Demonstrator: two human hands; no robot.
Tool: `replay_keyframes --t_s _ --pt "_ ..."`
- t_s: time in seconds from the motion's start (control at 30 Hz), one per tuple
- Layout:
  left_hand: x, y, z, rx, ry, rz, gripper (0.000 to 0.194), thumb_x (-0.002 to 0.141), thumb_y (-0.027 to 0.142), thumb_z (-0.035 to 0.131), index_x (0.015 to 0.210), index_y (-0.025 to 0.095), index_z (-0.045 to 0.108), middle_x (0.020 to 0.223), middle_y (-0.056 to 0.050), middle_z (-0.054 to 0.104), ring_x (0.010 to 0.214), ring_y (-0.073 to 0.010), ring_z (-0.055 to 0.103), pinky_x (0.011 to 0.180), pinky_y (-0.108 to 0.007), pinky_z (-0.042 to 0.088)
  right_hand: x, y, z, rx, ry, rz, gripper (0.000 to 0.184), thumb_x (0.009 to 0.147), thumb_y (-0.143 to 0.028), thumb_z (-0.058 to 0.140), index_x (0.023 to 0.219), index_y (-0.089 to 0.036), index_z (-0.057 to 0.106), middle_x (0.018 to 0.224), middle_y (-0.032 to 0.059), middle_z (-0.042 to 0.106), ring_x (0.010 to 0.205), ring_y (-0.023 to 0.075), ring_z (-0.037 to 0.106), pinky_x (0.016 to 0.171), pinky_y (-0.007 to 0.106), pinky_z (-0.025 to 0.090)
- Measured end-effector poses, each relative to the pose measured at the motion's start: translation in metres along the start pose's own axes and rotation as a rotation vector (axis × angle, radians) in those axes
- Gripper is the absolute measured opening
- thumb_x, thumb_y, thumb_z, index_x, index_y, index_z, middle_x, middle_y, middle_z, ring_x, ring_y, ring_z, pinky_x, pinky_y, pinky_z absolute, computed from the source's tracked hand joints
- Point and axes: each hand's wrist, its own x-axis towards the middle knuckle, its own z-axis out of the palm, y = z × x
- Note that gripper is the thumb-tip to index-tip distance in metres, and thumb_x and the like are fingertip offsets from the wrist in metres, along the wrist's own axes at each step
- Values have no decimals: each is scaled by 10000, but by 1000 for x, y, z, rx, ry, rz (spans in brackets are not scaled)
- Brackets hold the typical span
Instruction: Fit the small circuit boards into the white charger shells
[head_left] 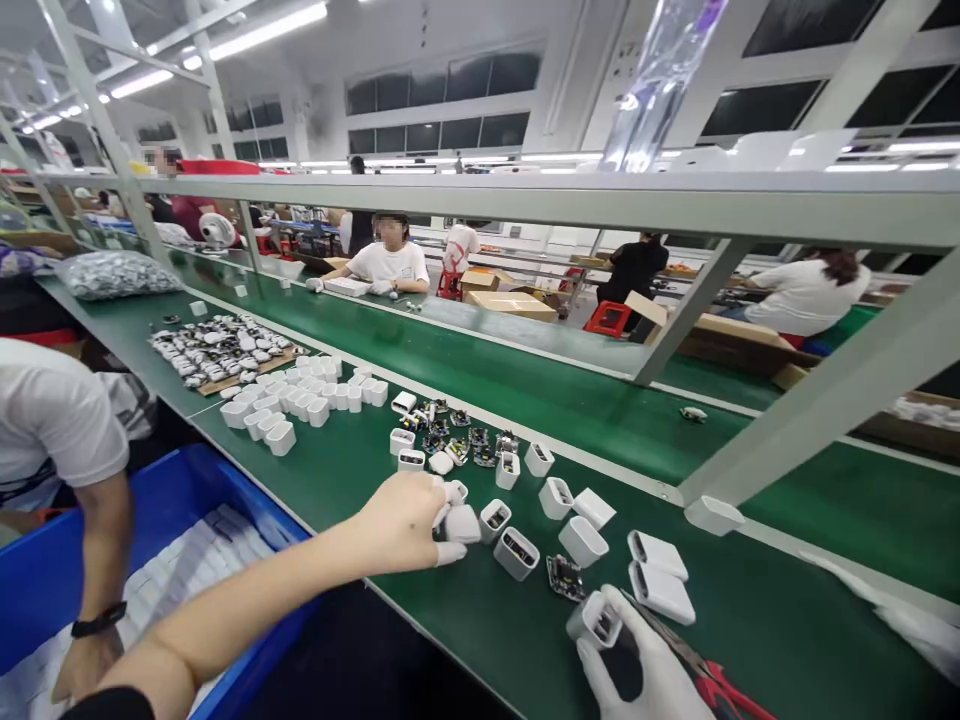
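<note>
My right hand (637,650), in a white glove, pinches an open white charger housing (595,618) between thumb and finger; parts show inside it. Cutting pliers with red handles (724,690) lie beside that hand, partly covered by it. My left hand (412,520) has white covers on its fingertips and is closed low over the bench; what is between the fingers blends with the covers. Close by stand housings with boards inside (517,553). A bare circuit board (565,577) lies between my hands. Closed white housings (661,590) lie right of it.
Loose circuit boards (457,450) and many empty housings (300,395) spread leftward on the green bench (360,500). A blue bin (195,465) holds white pieces; a co-worker's arm (105,560) reaches in. A slanted metal post (817,390) and shelf rail (480,200) stand ahead.
</note>
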Motion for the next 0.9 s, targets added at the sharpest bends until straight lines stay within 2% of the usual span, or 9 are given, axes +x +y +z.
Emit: replay_keyframes --t_s 0.1,0.23,0.33,0.43,0.5,0.63,0.7,0.77,0.9 --pt "-27 -21 26 7 11 -229 380 781 457 659 1092 240 637 961 -81 692 918 -287 651 786 -363 474 0 -11 -7 -74 39 11 502 856 -488 514 1290 -238 546 1145 121 691 979 346 677 699 437 561" --pt "-38 -43 40 10 20 -284 495 818 413 635 1258 199 559 1010 -120 688 983 -308 639 789 -360 473 -6 -36 -17 -198 199 -144 555 828 -444 570 1298 -151 532 1254 184 607 1053 371 607 818 508 534" --pt "-28 -69 25 17 72 -332 448 901 434 518 1307 245 509 967 -66 699 963 -256 647 752 -310 480 -15 -58 -20 -107 320 -245 502 891 -417 530 1306 -134 515 1210 188 617 1067 339 597 872 509 522" --pt "-3 -107 2 84 157 -513 395 967 317 386 1317 168 493 1069 -135 677 1038 -283 625 822 -365 481 -22 -77 -19 -34 314 -372 402 923 -351 527 1278 -163 538 1155 151 650 1040 292 625 875 464 537" --pt "16 -135 -11 120 159 -638 354 976 301 407 1211 88 563 1063 -183 664 1014 -309 632 839 -433 491 -25 -85 -16 -18 272 -470 348 923 -300 539 1248 -178 560 1136 127 670 1025 270 644 875 442 546" --pt "35 -172 -20 135 122 -708 301 950 365 561 1137 132 601 1127 -90 636 1011 -224 626 894 -444 514 -30 -90 -8 -7 188 -561 316 930 -257 527 1233 -175 567 1101 115 692 979 245 672 830 423 576" --pt "32 -175 -22 139 128 -680 295 944 369 571 1120 136 607 1121 -82 635 1005 -216 623 890 -438 517 -30 -89 -4 -15 155 -571 312 936 -269 517 1232 -184 567 1094 108 698 958 244 682 790 418 591" --pt "22 -166 -26 149 154 -620 265 960 342 521 1068 125 626 1075 -107 651 999 -239 620 881 -432 502 -29 -89 -1 -12 135 -569 312 940 -288 509 1233 -199 567 1086 98 704 943 246 690 768 416 600" --pt "-7 -120 -29 136 167 -366 293 949 340 416 928 171 654 966 -121 674 942 -261 619 818 -361 472 -20 -97 2 71 123 -512 336 939 -291 520 1262 -203 550 1117 100 701 994 249 683 829 418 594"
